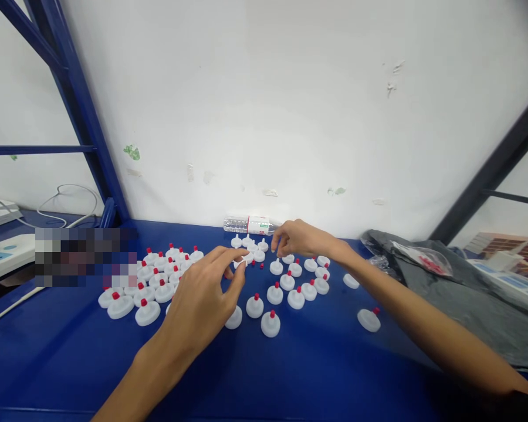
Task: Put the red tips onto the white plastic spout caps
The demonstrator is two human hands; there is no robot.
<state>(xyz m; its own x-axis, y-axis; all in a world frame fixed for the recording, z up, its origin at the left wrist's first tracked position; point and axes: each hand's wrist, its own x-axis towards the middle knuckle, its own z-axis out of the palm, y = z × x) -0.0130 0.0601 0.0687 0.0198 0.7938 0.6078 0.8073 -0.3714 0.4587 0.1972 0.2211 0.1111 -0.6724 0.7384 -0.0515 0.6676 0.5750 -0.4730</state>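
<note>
My left hand (206, 287) is curved, with thumb and index finger apart beside a round white nozzle lid (249, 257). Nothing held in it can be seen. Above the stem of another white lid (276, 268), my right hand (295, 237) pinches finger and thumb together. Whatever lies between those fingertips is hidden. Two small loose red tips (257, 265) lie between the hands. At the back, several white lids (236, 242) show bare stems. Many lids with red tips stand left (147, 312) and right (296, 299) of centre, some hidden behind my left hand.
A clear plastic bottle (250, 225) lies along the wall on the blue table (264, 387). Dark grey bags (457, 299) cover the right side, near a tilted red-tipped lid (369, 320). A power strip (4, 253) and cables sit at left, between blue rack posts (81, 94).
</note>
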